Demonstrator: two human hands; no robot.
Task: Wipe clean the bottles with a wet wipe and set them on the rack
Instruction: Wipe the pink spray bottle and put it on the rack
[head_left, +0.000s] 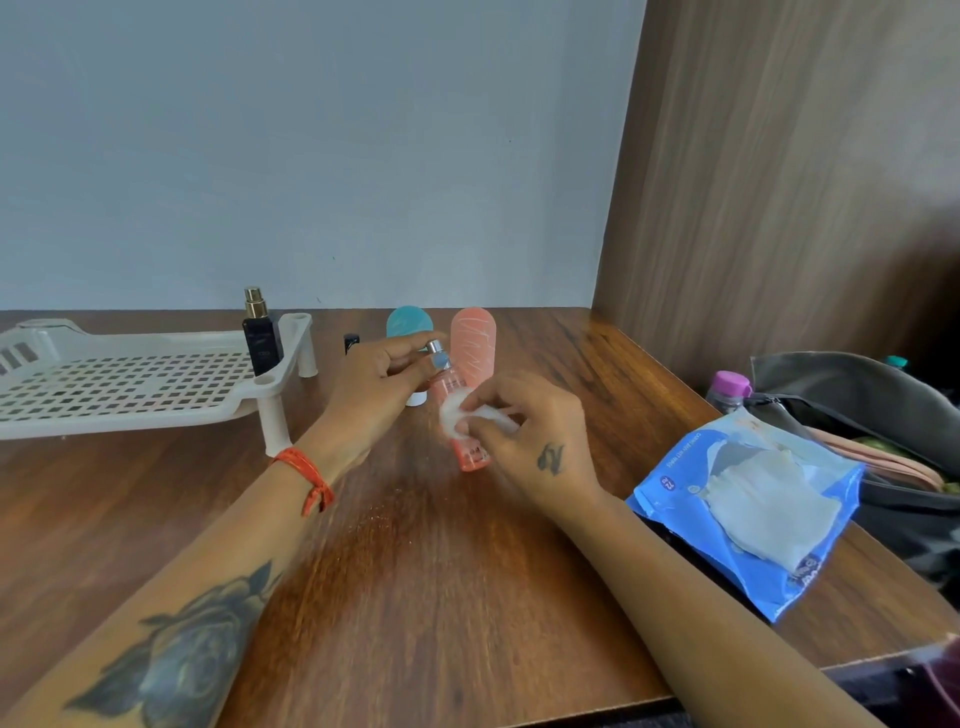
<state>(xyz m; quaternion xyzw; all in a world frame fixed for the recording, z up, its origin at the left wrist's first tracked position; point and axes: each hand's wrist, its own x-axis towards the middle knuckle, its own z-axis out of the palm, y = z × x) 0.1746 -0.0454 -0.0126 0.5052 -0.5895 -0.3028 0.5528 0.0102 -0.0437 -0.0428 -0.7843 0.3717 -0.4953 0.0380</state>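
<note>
Left hand (382, 371) pinches pink spray bottle (460, 415) at its neck; right hand (524, 434) grips wet wipe (457, 415) against it — best rotate bottle, wiping downward, firm.

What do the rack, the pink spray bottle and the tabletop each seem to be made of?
Rack: likely moulded plastic, matt off-white, with a perforated grid.
Pink spray bottle: clear tinted plastic or glass; metallic-looking silvery sprayer.
Tabletop: wood or wood-look laminate, glossy, with grain and reflections.

Orange thread band (306, 475) on left wrist, rose tattoo (182, 654), small right-hand tattoo (550, 458).
</note>
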